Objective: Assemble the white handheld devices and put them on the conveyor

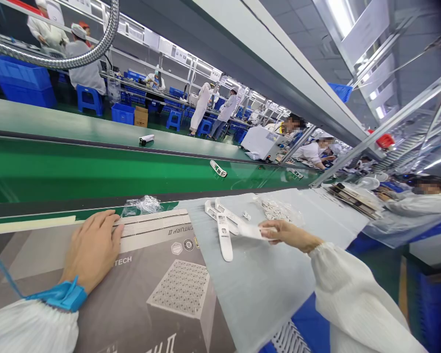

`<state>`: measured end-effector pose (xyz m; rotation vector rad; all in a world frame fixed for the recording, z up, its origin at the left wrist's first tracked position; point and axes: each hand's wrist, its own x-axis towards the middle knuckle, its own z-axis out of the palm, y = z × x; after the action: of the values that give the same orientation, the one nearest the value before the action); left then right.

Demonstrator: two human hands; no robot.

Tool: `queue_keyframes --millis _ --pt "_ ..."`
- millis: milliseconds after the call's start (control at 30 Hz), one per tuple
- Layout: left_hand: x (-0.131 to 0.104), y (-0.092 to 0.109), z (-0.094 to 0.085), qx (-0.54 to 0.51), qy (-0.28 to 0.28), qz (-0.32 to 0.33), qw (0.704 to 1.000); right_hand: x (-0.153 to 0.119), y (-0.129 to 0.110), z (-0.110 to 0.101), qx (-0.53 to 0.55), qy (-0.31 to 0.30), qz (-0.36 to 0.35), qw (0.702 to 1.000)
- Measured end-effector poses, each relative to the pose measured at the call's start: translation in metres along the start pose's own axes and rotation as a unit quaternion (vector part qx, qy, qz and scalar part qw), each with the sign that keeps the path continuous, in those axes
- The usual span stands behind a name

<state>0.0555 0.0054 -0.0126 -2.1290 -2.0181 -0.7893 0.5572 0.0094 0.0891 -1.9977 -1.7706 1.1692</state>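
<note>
My left hand [93, 245] lies with its fingers stretched out on a printed grey cardboard sheet [132, 294]; a blue wrist strap [62, 294] circles that wrist. Between the thumb and fingers of my right hand [281, 232] is the end of a smooth white plastic part [253, 232], low over the pale work mat [264, 284]. Just left of it, a white plastic handset-shaped shell [225, 239] with small openings lies on the mat. More white shells [226, 211] overlap behind it. Beside them sits a small white piece [246, 215].
A clear bag of small white parts [279, 210] lies behind my right hand, and crumpled clear plastic [142, 205] behind the cardboard. Across the bench runs a green conveyor [95, 169] carrying a white shell [218, 168]. Co-workers [422, 201] sit at the right. A metal hose [95, 51] hangs upper left.
</note>
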Motion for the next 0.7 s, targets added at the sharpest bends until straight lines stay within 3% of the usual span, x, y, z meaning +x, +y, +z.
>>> queue_keyframes --millis 67,200,300,400,600,700 --pt "0.0 -0.001 0.001 0.001 0.001 -0.003 1.0 -0.006 -0.002 0.009 -0.099 -0.011 -0.011 0.995" --pt "0.0 -0.002 0.001 0.001 -0.002 -0.004 1.0 -0.006 -0.025 0.045 -0.221 0.176 -0.02 0.959" --pt "0.001 -0.002 0.0 0.0 -0.004 -0.002 1.0 0.002 -0.053 0.079 -0.21 0.177 -0.073 0.959" --pt "0.001 -0.001 -0.001 -0.002 -0.004 -0.003 1.0 0.013 -0.073 0.106 -0.236 0.17 -0.077 0.954" --pt "0.0 0.002 -0.002 -0.009 -0.004 -0.012 1.0 0.025 -0.092 0.137 -0.252 0.204 -0.065 0.944" --pt "0.0 0.004 -0.003 -0.014 -0.01 -0.018 1.0 0.019 -0.103 0.154 -0.291 0.245 -0.078 0.922"
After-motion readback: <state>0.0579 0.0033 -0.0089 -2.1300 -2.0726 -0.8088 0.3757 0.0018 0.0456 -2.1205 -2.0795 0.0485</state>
